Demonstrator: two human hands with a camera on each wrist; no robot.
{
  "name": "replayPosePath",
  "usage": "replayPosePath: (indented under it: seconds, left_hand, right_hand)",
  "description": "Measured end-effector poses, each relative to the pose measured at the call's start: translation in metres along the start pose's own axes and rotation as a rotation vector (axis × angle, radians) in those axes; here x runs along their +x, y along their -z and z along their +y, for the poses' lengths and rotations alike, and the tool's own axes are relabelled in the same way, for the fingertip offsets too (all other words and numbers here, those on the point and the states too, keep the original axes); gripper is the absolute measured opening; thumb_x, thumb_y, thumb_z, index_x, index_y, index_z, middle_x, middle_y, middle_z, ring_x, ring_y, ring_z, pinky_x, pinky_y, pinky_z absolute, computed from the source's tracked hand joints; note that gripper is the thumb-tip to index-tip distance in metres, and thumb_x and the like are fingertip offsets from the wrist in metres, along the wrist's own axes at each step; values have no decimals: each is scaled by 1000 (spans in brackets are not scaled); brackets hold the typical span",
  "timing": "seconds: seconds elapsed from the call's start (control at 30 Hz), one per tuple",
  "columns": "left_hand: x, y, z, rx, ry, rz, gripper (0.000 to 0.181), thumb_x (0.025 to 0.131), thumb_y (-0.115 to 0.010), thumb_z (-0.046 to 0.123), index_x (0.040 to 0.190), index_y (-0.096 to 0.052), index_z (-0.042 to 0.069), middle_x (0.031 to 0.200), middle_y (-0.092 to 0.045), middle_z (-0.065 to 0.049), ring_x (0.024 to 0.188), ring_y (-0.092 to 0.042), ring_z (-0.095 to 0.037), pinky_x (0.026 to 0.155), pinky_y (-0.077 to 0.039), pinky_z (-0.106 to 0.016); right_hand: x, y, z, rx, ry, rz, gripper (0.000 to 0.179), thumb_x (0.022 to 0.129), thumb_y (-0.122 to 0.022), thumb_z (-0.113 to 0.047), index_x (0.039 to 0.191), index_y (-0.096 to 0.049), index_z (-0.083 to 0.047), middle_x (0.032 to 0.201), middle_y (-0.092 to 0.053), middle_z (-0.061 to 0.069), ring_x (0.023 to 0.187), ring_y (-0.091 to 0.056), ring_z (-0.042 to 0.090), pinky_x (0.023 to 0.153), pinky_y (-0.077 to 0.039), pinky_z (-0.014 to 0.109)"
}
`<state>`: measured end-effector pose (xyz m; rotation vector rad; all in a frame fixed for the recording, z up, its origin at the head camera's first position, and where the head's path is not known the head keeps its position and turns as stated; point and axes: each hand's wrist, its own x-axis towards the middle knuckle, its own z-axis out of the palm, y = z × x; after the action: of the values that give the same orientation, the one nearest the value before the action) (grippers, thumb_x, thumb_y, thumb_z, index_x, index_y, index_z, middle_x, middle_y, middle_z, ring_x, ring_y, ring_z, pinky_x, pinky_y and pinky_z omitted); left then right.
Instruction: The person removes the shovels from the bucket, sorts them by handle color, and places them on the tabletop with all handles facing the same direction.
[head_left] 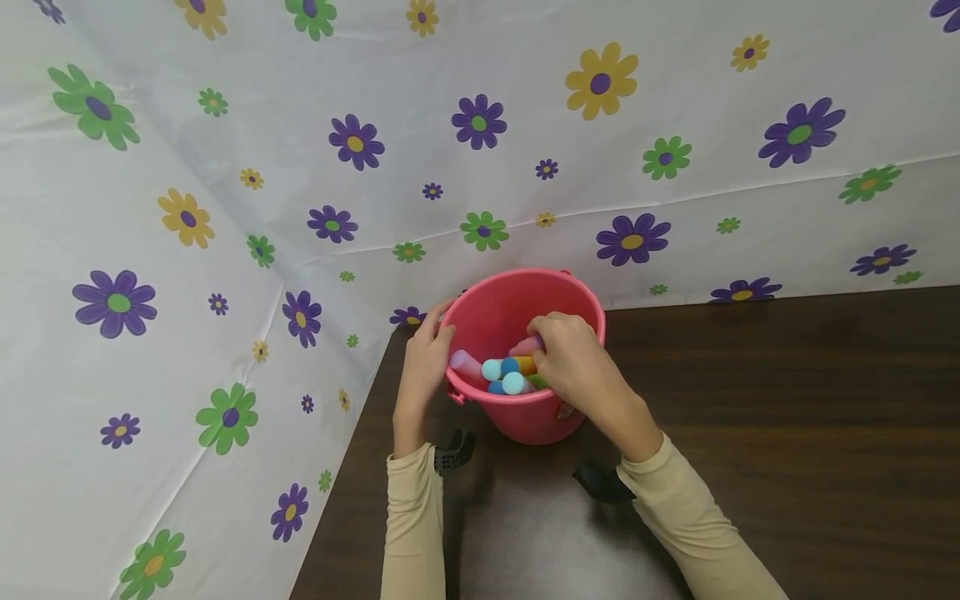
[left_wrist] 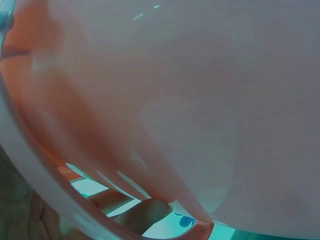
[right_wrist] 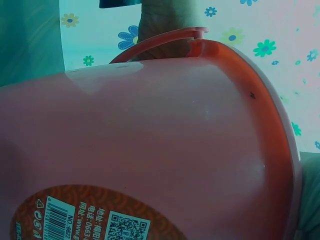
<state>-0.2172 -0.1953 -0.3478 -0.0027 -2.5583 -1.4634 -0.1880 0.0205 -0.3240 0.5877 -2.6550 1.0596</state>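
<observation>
A pink bucket (head_left: 536,421) stands on the table, tilted a little toward me. My left hand (head_left: 426,362) grips its left rim, thumb over the edge; in the left wrist view, fingers (left_wrist: 145,216) show beyond the rim. Several thick round sticks like sidewalk chalk lie inside: a purple one (head_left: 467,364), a light blue one (head_left: 516,383), a blue one (head_left: 510,367) and an orange one (head_left: 525,365). Reaching over the right rim, my right hand (head_left: 581,358) pinches a pinkish-purple stick (head_left: 528,346) inside the bucket. Its fingertips are partly hidden.
The dark wooden table (head_left: 787,417) extends to the right and toward me. A white cloth with flowers (head_left: 420,100) hangs behind and on the left, close to the bucket. A printed label (right_wrist: 90,215) is on the bucket's outer wall. Black wrist mounts (head_left: 603,483) sit below the hands.
</observation>
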Motion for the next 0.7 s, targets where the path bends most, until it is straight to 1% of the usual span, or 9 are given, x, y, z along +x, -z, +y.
replayPosePath:
  seconds: [0.47, 0.7]
  left_hand:
    - [-1, 1, 2, 1, 4, -1, 48, 104, -48, 21, 150, -54, 15, 138, -63, -19, 118, -66, -38, 96, -56, -53]
    - [-2, 0, 2, -6, 10, -9, 49, 103, -48, 21, 151, -53, 15, 138, -63, -19, 117, -66, -39, 94, -57, -52]
  right_hand:
    - [0, 0, 4, 36, 59, 52, 30, 75, -83, 6, 103, -74, 8, 95, -72, 18, 85, -67, 31, 79, -63, 44]
    - [-1, 0, 5, 55, 45, 68, 30, 75, -83, 5, 104, -75, 7, 96, -73, 18, 84, -68, 31, 77, -63, 43]
